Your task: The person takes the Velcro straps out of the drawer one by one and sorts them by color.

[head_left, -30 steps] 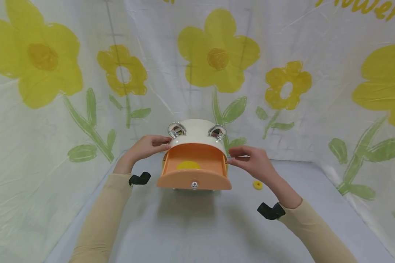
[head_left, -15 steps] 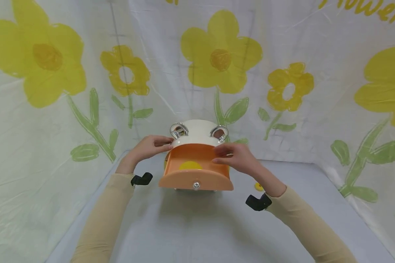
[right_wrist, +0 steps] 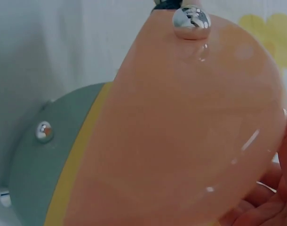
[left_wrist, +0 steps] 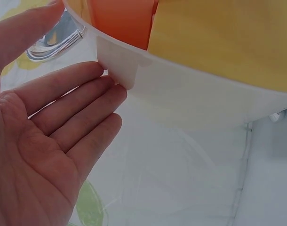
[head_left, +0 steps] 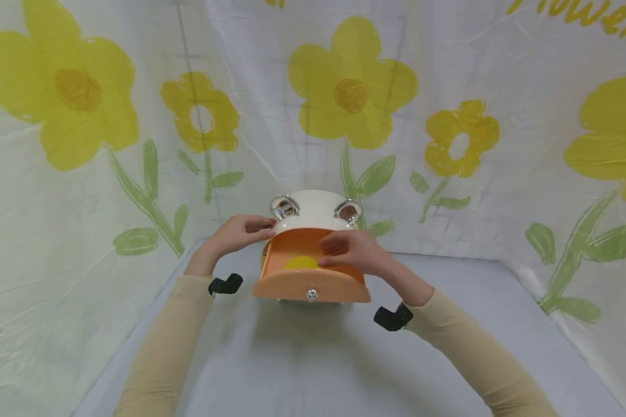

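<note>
A rounded white storage box (head_left: 313, 211) with two silver rings on top stands at the back of the table, its peach drawer (head_left: 281, 285) pulled out. A silver knob (head_left: 312, 295) sits on the drawer front. Inside lies a yellow piece (head_left: 301, 263), partly hidden by the front. My left hand (head_left: 237, 234) touches the upper left side of the box; in the left wrist view its straight fingers (left_wrist: 82, 113) lie against the white outer wall. My right hand (head_left: 357, 250) reaches into the drawer, loosely bent fingers spread from the thumb, thumb tip beside the yellow piece.
The grey-white table (head_left: 292, 365) extends in front of the box. A plastic sheet (head_left: 271, 162) printed with yellow flowers hangs behind and at both sides. In the right wrist view a green lower part (right_wrist: 49, 165) with silver feet shows beneath the drawer.
My right hand has moved left from the box's right side into the open drawer. My right forearm now covers the small yellow ring on the table. My left hand stays at the box.
</note>
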{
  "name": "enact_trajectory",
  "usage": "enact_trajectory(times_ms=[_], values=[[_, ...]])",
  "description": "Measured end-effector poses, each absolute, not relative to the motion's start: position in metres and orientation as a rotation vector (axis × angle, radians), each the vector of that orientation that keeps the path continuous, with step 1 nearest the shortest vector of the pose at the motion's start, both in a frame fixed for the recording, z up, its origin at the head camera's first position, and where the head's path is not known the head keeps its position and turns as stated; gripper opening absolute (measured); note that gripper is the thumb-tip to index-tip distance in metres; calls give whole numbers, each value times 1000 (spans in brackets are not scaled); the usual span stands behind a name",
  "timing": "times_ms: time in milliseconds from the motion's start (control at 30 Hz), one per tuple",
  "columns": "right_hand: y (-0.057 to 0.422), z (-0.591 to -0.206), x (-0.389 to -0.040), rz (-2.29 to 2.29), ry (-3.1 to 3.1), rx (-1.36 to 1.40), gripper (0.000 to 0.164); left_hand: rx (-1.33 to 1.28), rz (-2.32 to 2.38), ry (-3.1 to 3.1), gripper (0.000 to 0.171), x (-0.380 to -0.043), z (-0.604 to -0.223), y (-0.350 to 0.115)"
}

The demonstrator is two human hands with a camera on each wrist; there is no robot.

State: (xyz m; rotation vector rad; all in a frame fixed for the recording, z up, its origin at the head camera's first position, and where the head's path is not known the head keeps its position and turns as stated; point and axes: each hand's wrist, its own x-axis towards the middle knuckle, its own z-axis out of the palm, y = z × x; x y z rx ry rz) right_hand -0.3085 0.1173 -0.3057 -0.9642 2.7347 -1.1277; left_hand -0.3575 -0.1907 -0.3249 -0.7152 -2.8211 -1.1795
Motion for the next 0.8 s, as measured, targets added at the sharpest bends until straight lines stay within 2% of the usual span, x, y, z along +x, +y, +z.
enact_trajectory(times_ms=[533, 800], values=[[97, -318, -319, -1103, 2557, -963, 41, -711, -1185, -2819, 59, -359, -328, -192], [95, -322, -323, -1060, 2488, -1030, 49, -721, -1188, -2813, 59, -360, -329, -193]])
